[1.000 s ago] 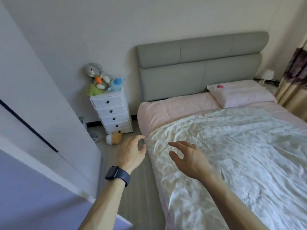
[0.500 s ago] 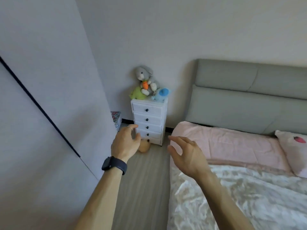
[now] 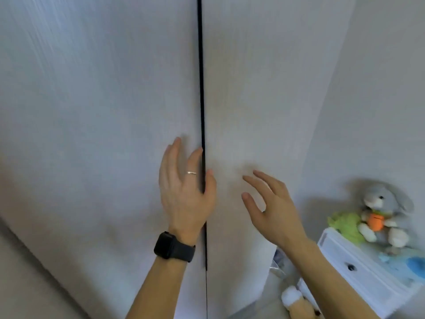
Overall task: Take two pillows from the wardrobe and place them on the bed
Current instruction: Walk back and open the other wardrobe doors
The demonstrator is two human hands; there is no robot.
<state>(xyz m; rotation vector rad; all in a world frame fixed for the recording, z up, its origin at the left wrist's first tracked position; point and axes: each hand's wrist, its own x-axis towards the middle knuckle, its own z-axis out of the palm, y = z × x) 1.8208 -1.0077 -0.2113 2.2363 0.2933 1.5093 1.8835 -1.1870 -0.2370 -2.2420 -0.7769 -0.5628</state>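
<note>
Wardrobe: fills nearly the whole view, two pale doors shut, dark vertical seam between them running top to bottom. Pillows: none visible; presumably behind the closed doors, though not confirmable from here. Bed: out of view. Right of the wardrobe, plain wall, then a white chest of drawers low at the right edge.

Left hand: raised flat toward the left door, fingers spread and empty, fingertips right at the seam, thumb crossing onto the right door's edge. Contact likely, grip on the edge not certain. Dark watch on that wrist, ring on one finger.

Right hand: spread open, empty, fingers lightly curled, hovering near the right door; impossible to tell whether touching.

On the chest: grey stuffed rabbit with an orange patch, green soft toy just beside it. Another plush on the floor near the chest's foot.

Progress, by judgement: very early. Doors not yet opened, no pillow taken from inside, nothing carried. Left to do: pull the doors open at the seam, lift out both pillows, turn to the bed, set them down.
</note>
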